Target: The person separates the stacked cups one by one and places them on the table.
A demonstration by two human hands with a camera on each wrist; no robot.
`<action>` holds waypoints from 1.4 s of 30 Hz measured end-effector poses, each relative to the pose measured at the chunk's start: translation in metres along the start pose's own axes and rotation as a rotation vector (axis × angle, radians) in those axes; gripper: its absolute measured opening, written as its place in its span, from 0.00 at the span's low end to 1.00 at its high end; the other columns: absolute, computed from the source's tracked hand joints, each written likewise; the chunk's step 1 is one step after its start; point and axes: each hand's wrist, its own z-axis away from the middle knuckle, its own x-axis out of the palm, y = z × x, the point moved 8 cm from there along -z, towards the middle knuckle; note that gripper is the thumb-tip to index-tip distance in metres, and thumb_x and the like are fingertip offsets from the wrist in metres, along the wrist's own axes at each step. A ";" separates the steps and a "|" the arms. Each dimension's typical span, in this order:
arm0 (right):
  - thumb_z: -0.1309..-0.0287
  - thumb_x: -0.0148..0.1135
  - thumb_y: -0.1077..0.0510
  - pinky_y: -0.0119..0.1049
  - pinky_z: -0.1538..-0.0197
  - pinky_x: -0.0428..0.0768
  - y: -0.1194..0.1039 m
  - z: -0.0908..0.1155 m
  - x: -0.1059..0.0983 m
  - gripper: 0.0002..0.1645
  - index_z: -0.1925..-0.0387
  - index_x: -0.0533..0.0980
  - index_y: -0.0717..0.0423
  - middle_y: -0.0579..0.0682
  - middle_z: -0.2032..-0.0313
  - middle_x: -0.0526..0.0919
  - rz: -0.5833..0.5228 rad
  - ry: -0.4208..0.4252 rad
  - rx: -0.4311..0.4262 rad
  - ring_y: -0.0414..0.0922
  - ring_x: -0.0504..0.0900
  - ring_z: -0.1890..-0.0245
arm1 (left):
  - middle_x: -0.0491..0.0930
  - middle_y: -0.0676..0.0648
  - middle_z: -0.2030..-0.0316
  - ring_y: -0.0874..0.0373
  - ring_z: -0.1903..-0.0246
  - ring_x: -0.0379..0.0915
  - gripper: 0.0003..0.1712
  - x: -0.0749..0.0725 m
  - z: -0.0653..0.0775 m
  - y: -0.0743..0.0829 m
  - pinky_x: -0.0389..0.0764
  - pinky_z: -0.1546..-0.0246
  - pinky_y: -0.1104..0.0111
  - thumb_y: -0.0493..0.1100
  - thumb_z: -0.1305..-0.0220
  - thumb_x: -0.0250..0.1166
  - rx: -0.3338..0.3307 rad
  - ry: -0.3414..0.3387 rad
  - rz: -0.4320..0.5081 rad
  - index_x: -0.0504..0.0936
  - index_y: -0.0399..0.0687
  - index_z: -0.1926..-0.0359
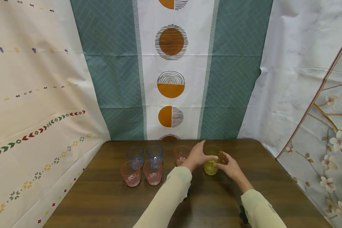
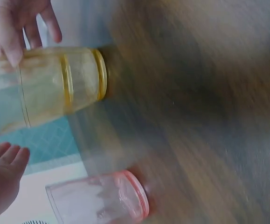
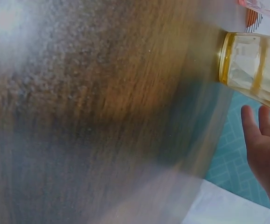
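Two nested yellow glasses (image 1: 210, 167) appear as a tall stack standing upright on the table, between my two hands. My left hand (image 1: 198, 155) is at their left side, thumb extended across the glass in the head view; the left wrist view shows its fingers straight, with a gap to the glass. On the other side, my right hand (image 1: 229, 166) has its fingertips right at the glass wall, fingers fairly straight. A pink glass (image 1: 180, 155) stands left of the stack, partly hidden behind my left hand.
Farther left are two blue glasses (image 1: 135, 155) at the back, with two pink glasses (image 1: 131, 174) in front of them. All stand upright on the dark wooden table (image 1: 114, 202). Patterned cloths (image 1: 119, 72) hang behind the table and along both sides.
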 end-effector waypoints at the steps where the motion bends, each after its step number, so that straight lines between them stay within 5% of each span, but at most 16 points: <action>1: 0.41 0.70 0.58 0.56 0.36 0.69 0.000 0.000 0.001 0.49 0.27 0.53 0.71 0.71 0.32 0.63 -0.004 -0.003 -0.005 0.66 0.65 0.33 | 0.61 0.44 0.28 0.48 0.29 0.58 0.58 0.005 0.000 0.002 0.64 0.33 0.55 0.63 0.47 0.75 -0.003 -0.019 -0.020 0.57 0.44 0.24; 5: 0.41 0.71 0.54 0.55 0.39 0.73 0.001 0.001 0.008 0.50 0.28 0.55 0.69 0.70 0.34 0.67 0.047 -0.012 -0.010 0.65 0.68 0.35 | 0.63 0.43 0.29 0.48 0.30 0.60 0.57 0.012 0.001 0.007 0.65 0.33 0.56 0.57 0.48 0.77 -0.006 -0.028 -0.066 0.58 0.43 0.25; 8: 0.42 0.72 0.49 0.55 0.40 0.74 0.002 0.001 0.011 0.50 0.28 0.58 0.68 0.69 0.36 0.71 0.117 0.002 -0.005 0.64 0.71 0.37 | 0.67 0.43 0.31 0.48 0.33 0.63 0.54 0.007 0.002 0.008 0.68 0.35 0.57 0.56 0.46 0.76 -0.016 0.022 0.010 0.60 0.43 0.25; 15: 0.44 0.73 0.47 0.58 0.39 0.72 0.002 -0.003 0.010 0.54 0.28 0.56 0.68 0.69 0.34 0.68 0.153 0.016 0.022 0.66 0.69 0.37 | 0.70 0.43 0.35 0.47 0.36 0.67 0.55 -0.041 0.010 0.011 0.73 0.40 0.53 0.60 0.46 0.75 -0.020 0.159 0.275 0.59 0.44 0.25; 23: 0.43 0.72 0.46 0.59 0.38 0.70 0.004 -0.002 0.004 0.55 0.27 0.54 0.68 0.67 0.31 0.64 0.168 0.013 0.044 0.67 0.66 0.35 | 0.67 0.42 0.32 0.45 0.33 0.63 0.55 -0.081 0.038 -0.005 0.68 0.36 0.52 0.56 0.47 0.77 -0.032 0.169 0.222 0.60 0.43 0.26; 35: 0.44 0.73 0.49 0.59 0.36 0.68 0.005 -0.003 0.010 0.55 0.27 0.54 0.70 0.68 0.32 0.64 0.144 0.008 0.033 0.68 0.65 0.34 | 0.68 0.36 0.36 0.40 0.37 0.65 0.52 -0.084 0.081 -0.044 0.70 0.38 0.49 0.51 0.49 0.79 -0.071 0.217 0.174 0.63 0.35 0.30; 42: 0.43 0.73 0.51 0.59 0.37 0.69 0.007 -0.002 0.013 0.54 0.27 0.53 0.70 0.69 0.31 0.62 0.120 -0.009 0.041 0.68 0.64 0.34 | 0.69 0.35 0.36 0.38 0.36 0.65 0.53 -0.070 0.100 -0.064 0.68 0.38 0.47 0.51 0.52 0.81 -0.074 0.247 0.106 0.65 0.34 0.31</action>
